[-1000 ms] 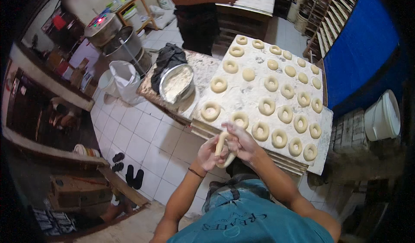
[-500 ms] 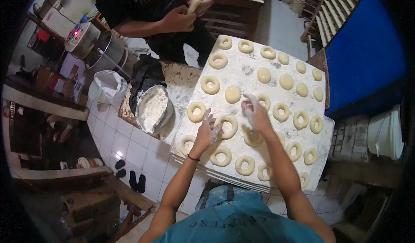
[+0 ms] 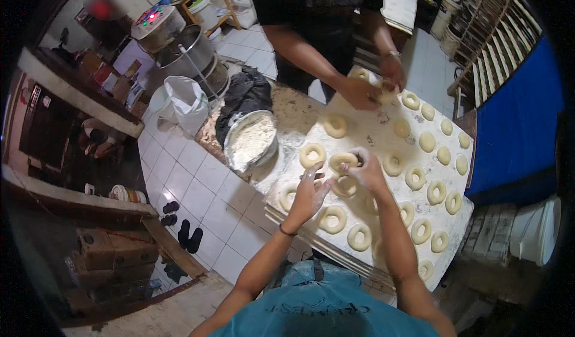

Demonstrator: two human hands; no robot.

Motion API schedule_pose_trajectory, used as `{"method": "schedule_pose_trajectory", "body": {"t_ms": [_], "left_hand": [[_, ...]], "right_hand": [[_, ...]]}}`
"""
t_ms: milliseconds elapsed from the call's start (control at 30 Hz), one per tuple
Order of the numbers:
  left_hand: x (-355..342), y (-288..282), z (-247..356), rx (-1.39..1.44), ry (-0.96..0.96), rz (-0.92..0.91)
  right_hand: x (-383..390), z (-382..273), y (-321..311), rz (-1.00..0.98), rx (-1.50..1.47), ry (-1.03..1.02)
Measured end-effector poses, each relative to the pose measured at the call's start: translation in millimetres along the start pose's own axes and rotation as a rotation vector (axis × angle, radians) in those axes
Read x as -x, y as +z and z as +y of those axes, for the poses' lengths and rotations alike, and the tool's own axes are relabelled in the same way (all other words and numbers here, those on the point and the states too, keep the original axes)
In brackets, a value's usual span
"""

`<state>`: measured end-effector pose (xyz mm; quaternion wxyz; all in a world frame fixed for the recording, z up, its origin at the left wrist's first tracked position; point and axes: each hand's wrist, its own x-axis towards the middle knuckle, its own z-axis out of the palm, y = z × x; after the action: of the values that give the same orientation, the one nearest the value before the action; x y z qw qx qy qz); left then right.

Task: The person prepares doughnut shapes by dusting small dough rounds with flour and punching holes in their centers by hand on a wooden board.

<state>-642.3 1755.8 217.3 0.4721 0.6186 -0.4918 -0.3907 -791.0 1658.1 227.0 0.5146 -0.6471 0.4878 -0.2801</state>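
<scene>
My right hand (image 3: pixel 366 170) pinches a pale dough ring (image 3: pixel 341 159), with the thumb at its hole. The ring is held at the board's left part and partly overlaps another dough ring (image 3: pixel 345 187) nearer me. My left hand (image 3: pixel 306 198) is open beside that nearer ring, fingers spread and dusted with flour. Whether its fingertips touch either ring, I cannot tell. Around both hands, several dough rings lie in rows on the floured board (image 3: pixel 365 208), one of them a ring (image 3: pixel 312 155) just beyond my left fingertips. Rounds without holes (image 3: pixel 427 141) lie farther right.
Across the board a co-worker's hands (image 3: pixel 365 91) hold a dough ring (image 3: pixel 388 92) over the far edge. Left of the board stands a bowl of flour (image 3: pixel 253 139) beside black cloth (image 3: pixel 247 94). A blue panel (image 3: pixel 515 115) borders the right side.
My right hand has closed on a dough ring. The flat round ahead of my hands no longer shows at its spot. The co-worker's hands have come down over the board. The view has shifted.
</scene>
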Motion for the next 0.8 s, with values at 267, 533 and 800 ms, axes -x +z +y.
{"method": "schedule_pose_trajectory", "body": {"t_ms": [267, 533, 800], "left_hand": [[37, -93, -15, 0.068, 0.048, 0.048], [105, -202, -32, 0.229, 0.038, 0.234], [128, -306, -106, -0.57, 0.094, 0.485]], "right_hand": [[61, -38, 125, -0.014, -0.272, -0.089], [91, -84, 254, 0.029, 0.004, -0.231], [100, -75, 354, -0.175, -0.172, -0.202]]}}
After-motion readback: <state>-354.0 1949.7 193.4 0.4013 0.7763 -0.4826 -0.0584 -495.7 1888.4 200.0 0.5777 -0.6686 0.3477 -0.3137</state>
